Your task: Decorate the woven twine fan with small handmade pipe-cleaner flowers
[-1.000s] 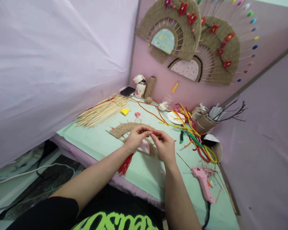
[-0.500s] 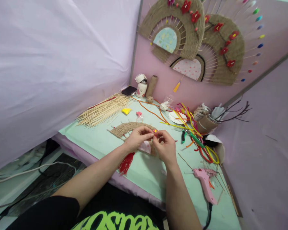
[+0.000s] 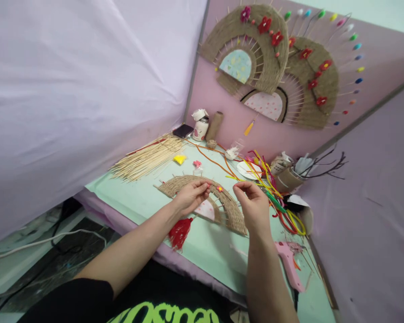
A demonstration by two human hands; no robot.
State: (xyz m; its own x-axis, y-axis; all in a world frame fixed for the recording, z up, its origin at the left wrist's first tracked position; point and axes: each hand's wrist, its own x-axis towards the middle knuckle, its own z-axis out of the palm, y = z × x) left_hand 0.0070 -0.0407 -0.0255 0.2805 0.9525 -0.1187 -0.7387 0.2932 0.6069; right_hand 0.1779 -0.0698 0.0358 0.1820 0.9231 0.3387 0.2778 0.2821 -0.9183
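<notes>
A twine-wrapped half-round fan lies flat on the table, with a pale spotted half-circle at its centre and a red tassel at its near edge. Over the fan's middle, my left hand is closed in a pinch, a tiny red piece showing at its fingertips. Just right of that piece, a small pink-red flower with a yellow centre rests on the twine band. My right hand hovers beyond the fan's right side, thumb and fingers pinched; whatever is between them is too small to make out.
Bamboo sticks lie at the back left, near a yellow packet and a small bag with pink pieces. Colourful pipe cleaners and a pink glue gun are on the right. Finished fans hang on the wall.
My hands have come apart: the right has moved away to the right, while the left stays over the fan. The flower on the band is now uncovered. The view has tilted slightly upward.
</notes>
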